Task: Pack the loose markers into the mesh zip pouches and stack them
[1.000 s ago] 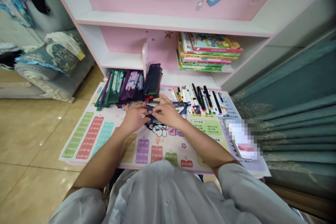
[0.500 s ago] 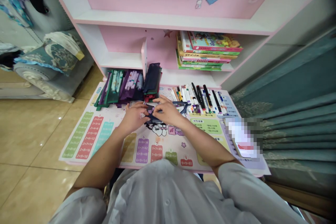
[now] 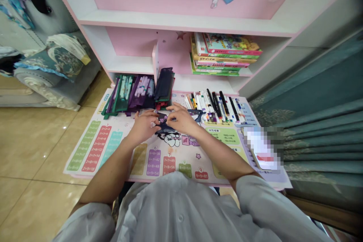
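A dark navy mesh pouch (image 3: 163, 127) lies flat on the printed desk mat, partly hidden under my hands. My left hand (image 3: 144, 125) is closed at its left end, thumb and fingers pinching the edge. My right hand (image 3: 181, 120) pinches the pouch near its middle, thumb against fingertips. The pouch's far right end (image 3: 197, 112) sticks out beyond my right hand. Behind my hands rests a stack of folded navy pouches (image 3: 164, 85) with red ones beneath. Several loose markers (image 3: 217, 106), white and black, lie to the right of my right hand.
Green pouches (image 3: 122, 96) and purple pouches (image 3: 138, 96) with pens stand at the back left. Books (image 3: 224, 58) are piled on the shelf. A phone (image 3: 261, 151) with a blurred screen lies at the mat's right edge, beside a curtain (image 3: 323, 121).
My right hand has shifted very slightly to the right along the navy pouch. My left hand stays where it was.
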`<state>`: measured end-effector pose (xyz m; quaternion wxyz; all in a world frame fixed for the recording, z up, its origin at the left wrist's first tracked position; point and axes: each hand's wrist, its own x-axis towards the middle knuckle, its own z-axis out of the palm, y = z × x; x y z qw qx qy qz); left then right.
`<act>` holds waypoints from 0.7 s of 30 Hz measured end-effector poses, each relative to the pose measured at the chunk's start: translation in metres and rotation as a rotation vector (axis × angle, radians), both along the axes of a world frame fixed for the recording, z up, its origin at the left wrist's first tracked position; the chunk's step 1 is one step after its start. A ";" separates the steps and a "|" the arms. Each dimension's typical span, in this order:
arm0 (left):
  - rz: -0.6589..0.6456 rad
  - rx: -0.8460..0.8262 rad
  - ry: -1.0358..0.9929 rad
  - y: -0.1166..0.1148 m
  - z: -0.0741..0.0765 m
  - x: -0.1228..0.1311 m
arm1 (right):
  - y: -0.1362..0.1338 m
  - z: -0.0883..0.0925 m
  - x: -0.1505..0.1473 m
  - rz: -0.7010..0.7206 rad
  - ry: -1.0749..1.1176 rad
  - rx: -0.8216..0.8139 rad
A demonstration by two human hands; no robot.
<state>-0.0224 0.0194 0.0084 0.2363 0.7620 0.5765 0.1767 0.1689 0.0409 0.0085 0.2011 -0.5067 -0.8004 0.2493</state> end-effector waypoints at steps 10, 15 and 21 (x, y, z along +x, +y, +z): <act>0.015 -0.001 -0.013 0.000 0.001 -0.001 | 0.005 -0.001 0.006 -0.036 0.014 -0.014; 0.018 -0.003 -0.014 0.000 0.003 -0.001 | 0.006 -0.001 0.009 -0.040 0.007 -0.026; 0.015 -0.011 -0.007 -0.001 0.006 0.001 | 0.007 -0.002 0.011 -0.043 0.000 -0.016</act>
